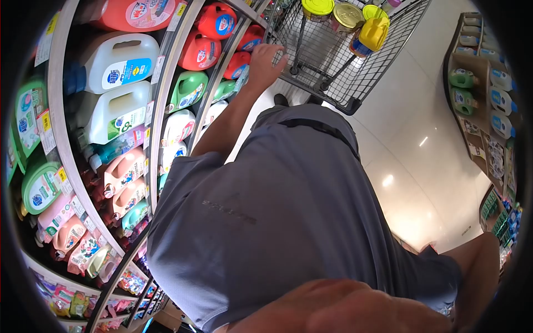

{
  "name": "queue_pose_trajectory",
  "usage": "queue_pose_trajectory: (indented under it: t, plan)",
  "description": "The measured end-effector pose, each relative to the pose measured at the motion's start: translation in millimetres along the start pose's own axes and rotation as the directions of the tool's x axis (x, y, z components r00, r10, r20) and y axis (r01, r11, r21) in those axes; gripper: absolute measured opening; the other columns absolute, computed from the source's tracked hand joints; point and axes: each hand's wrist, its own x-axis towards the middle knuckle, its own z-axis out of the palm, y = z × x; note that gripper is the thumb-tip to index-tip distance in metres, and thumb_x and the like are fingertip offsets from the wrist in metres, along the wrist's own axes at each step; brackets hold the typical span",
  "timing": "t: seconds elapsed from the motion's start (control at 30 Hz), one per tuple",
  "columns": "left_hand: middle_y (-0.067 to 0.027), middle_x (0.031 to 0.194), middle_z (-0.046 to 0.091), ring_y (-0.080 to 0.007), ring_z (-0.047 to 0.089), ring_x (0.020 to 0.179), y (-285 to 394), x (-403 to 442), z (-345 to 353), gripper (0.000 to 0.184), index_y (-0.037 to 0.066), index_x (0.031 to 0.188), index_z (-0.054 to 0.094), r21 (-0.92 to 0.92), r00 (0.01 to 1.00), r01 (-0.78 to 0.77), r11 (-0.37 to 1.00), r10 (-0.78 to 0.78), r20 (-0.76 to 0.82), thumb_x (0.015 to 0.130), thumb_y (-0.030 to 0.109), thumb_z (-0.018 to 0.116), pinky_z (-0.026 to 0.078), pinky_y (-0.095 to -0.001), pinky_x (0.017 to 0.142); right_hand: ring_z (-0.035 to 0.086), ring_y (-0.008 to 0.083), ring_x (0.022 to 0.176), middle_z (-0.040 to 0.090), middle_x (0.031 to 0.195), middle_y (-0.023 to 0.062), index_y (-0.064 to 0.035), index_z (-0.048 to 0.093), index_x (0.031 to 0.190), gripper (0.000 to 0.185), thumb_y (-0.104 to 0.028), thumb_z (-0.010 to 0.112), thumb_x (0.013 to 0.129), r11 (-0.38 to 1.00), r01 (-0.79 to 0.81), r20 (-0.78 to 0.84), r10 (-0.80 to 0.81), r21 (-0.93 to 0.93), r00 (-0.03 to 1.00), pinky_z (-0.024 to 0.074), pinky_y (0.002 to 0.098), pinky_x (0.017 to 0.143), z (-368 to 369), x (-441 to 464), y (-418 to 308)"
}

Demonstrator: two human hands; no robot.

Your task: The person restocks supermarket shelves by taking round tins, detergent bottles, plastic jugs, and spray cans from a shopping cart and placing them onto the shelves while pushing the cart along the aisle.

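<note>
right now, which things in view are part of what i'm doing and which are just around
Seemingly part of it: shopping cart near your left hand; yellow jug, gold-lidded can inside it.
Just around: shelved red jugs, white jugs, green jug.

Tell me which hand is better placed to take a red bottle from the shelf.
Probably the left: the left hand is close to the red bottles, while the right arm is bent on the side away from the shelf.
</note>
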Motion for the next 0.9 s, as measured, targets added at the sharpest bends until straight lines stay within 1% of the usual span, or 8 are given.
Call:
queue_pose_trajectory:
  t: [0.17, 0.23, 0.37, 0.43, 0.57, 0.63, 0.73, 0.9]
  plan:
    - [-0.0190, 0.124, 0.057, -0.0391, 0.048, 0.116, -39, 5, 28, 0.052, 0.002, 0.125, 0.055, 0.064, 0.982, 0.090, 0.994, -0.078, -0.171, 0.084, 0.030, 0.071, 0.036, -0.0482, 0.102, 0.060, 0.0293, 0.116, 0.061, 0.127, 0.0155, -0.0022, 0.063, 0.121, 0.030, -0.010, 0.062, 0.091, 1.000, 0.008, -0.021, -0.008, -0.016, 1.000, 0.0472, 0.0386, 0.100, 3, 9, 3]
    - [-0.0220, 0.123, 0.056, -0.0411, 0.048, 0.117, -66, 5, 53, 0.056, 0.001, 0.127, 0.053, 0.115, 0.924, 0.283, 0.952, -0.238, -0.298, 0.087, 0.037, 0.068, 0.036, -0.0487, 0.102, 0.060, 0.0294, 0.117, 0.061, 0.127, 0.0155, -0.0023, 0.063, 0.121, 0.030, -0.010, 0.062, 0.091, 1.000, 0.020, -0.045, -0.021, -0.019, 0.999, 0.0472, 0.0387, 0.100, 5, 16, 2]
    - [-0.0232, 0.119, 0.058, -0.0426, 0.054, 0.112, -84, 7, 70, 0.051, 0.001, 0.118, 0.056, 0.154, 0.899, 0.434, 0.888, -0.415, -0.140, 0.095, 0.046, 0.055, 0.042, -0.0501, 0.096, 0.059, 0.0296, 0.117, 0.060, 0.127, 0.0155, -0.0024, 0.063, 0.121, 0.031, -0.010, 0.063, 0.091, 0.998, 0.047, -0.128, -0.051, -0.040, 0.990, 0.0471, 0.0389, 0.100, 18, 31, -7]
    - [-0.0230, 0.116, 0.059, -0.0424, 0.056, 0.109, -77, 10, 66, 0.049, 0.001, 0.116, 0.056, 0.156, 0.917, 0.388, 0.908, -0.363, -0.168, 0.096, 0.046, 0.052, 0.045, -0.0504, 0.092, 0.059, 0.0296, 0.117, 0.060, 0.128, 0.0155, -0.0025, 0.063, 0.121, 0.031, -0.010, 0.063, 0.091, 0.998, 0.046, -0.158, -0.051, -0.035, 0.986, 0.0471, 0.0390, 0.100, 53, 25, -15]
    - [-0.0225, 0.115, 0.060, -0.0415, 0.056, 0.109, -73, 22, 61, 0.047, 0.000, 0.114, 0.056, 0.140, 0.909, 0.411, 0.901, -0.393, -0.139, 0.094, 0.042, 0.057, 0.045, -0.0516, 0.091, 0.055, 0.0333, 0.122, 0.057, 0.132, 0.0188, -0.0038, 0.059, 0.129, 0.041, -0.018, 0.067, 0.091, 0.962, -0.271, 0.210, 0.261, 0.020, 0.942, 0.0434, 0.0447, 0.104, 190, -104, -24]
    - [-0.0215, 0.113, 0.060, -0.0414, 0.056, 0.109, -81, 32, 62, 0.048, 0.001, 0.115, 0.056, 0.161, 0.905, 0.423, 0.892, -0.406, -0.131, 0.094, 0.043, 0.058, 0.046, -0.0511, 0.091, 0.043, 0.0436, 0.131, 0.045, 0.142, 0.0284, -0.0021, 0.046, 0.140, 0.070, -0.037, 0.072, 0.086, 0.993, -0.022, 0.314, 0.057, -0.114, 0.948, 0.0329, 0.0513, 0.110, 253, -201, -5]
    - [-0.0205, 0.115, 0.061, -0.0409, 0.056, 0.110, -90, 51, 60, 0.051, 0.001, 0.117, 0.056, 0.154, 0.912, 0.410, 0.899, -0.401, -0.083, 0.093, 0.045, 0.058, 0.046, -0.0507, 0.091, 0.038, 0.0495, 0.132, 0.033, 0.146, 0.0354, -0.0008, 0.044, 0.140, 0.069, -0.037, 0.070, 0.086, 0.971, -0.103, 0.443, 0.191, -0.215, 0.876, 0.0328, 0.0528, 0.110, 275, -260, -50]
    - [-0.0219, 0.114, 0.061, -0.0409, 0.057, 0.109, -96, 88, 65, 0.054, 0.001, 0.117, 0.057, 0.143, 0.919, 0.394, 0.908, -0.392, -0.044, 0.090, 0.047, 0.060, 0.047, -0.0507, 0.090, 0.045, 0.0516, 0.124, 0.039, 0.139, 0.0348, -0.0024, 0.049, 0.133, 0.058, -0.032, 0.068, 0.088, 0.913, -0.343, 0.339, 0.402, -0.222, 0.851, 0.0416, 0.0511, 0.103, 310, -276, -72]
